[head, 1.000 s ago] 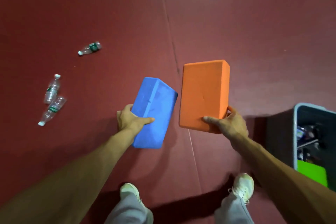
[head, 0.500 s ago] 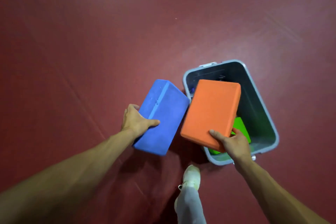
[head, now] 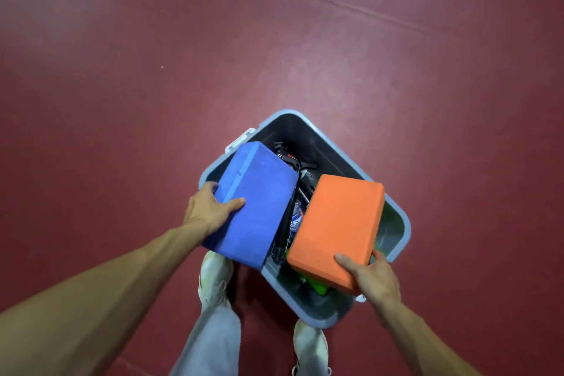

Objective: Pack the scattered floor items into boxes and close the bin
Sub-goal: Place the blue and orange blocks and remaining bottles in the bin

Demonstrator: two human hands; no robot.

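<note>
Holding blue block point(head: 256, 204) in left hand point(head: 207, 210), orange block point(head: 335, 229) in right hand point(head: 375, 278) over bin point(head: 403, 220); lower them flat, side by side.

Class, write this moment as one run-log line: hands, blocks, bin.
left hand: grips blue block over bin | right hand: grips orange block over bin | bin: open, partly filled | likely next: release blocks

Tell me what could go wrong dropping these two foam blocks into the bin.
The blue block in the left hand overhangs the bin rim; released here, it may catch and tumble onto the floor. Dark gear and a green item already lie in the bin, so that block and the orange block might sit too high for closing.
</note>
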